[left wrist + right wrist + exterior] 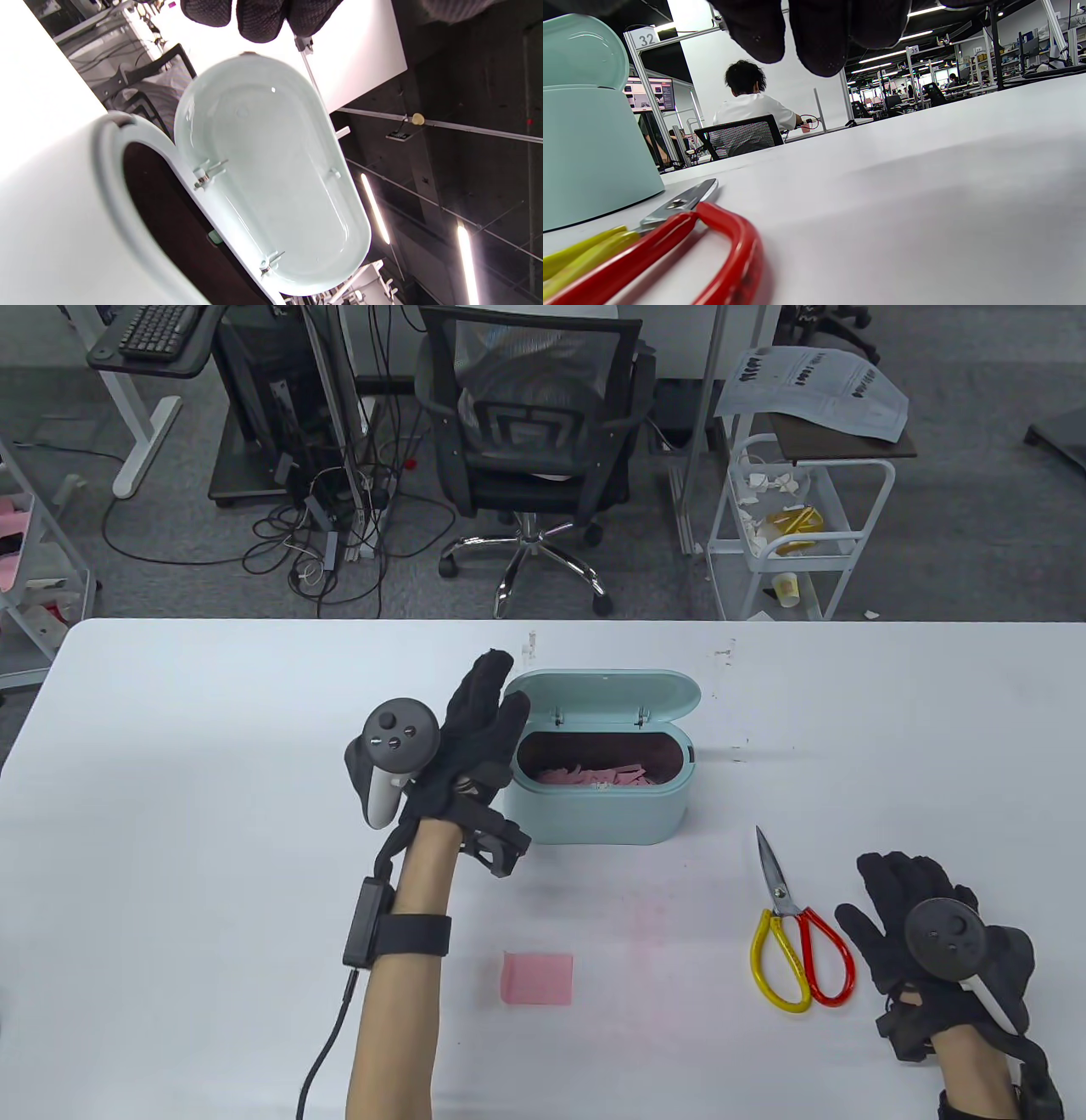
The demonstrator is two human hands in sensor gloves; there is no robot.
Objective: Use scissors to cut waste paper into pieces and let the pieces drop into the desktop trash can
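Readable text only in right wrist view: "32" on a white sign plate [645, 39], upper left of frame, fixed at the top of a white frame post. "35" on a small sign [913, 49], upper right of centre, on another post further back. A third small plate sits near the top right, its number too small to read. Table view: printed sheets [814, 386] on a cart top, upper right of frame, carry bold dark headings and body print, all too small to read. Monitor [649, 94] at left edge of right wrist view shows content, illegible. Left wrist view: no text.
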